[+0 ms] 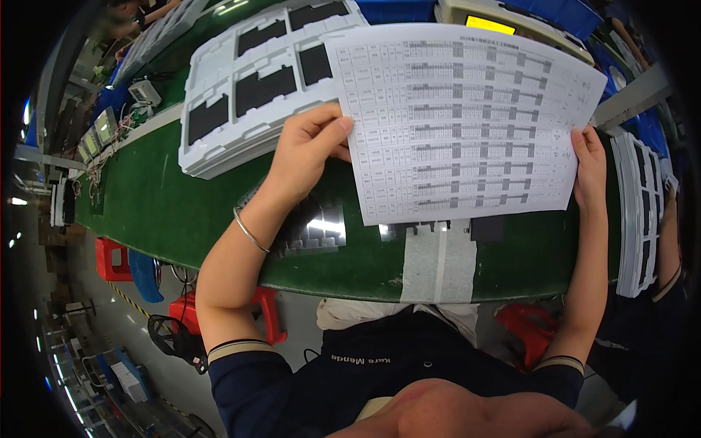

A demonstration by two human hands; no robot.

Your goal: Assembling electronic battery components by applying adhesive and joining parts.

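A white sheet of paper [467,131], printed with rows of small table cells and grey blocks, is held up over the bench. My left hand [310,150] pinches its left edge between thumb and bent fingers. At the opposite edge my right hand [588,164] grips the sheet, its thumb on the front and the other fingers partly hidden. Below the paper lie clear plastic pieces [314,226] with cut-out edges, and a small dark flat piece [488,228]. A pale strip [439,263] runs over the bench edge.
Stacked white trays [212,150] with black inserts stand at the back left of the green bench [146,197]. More trays [637,212] are at the right, beside another person's arm [668,233]. Behind the paper is a device with a yellow screen [489,25]. Red stools [113,259] stand below.
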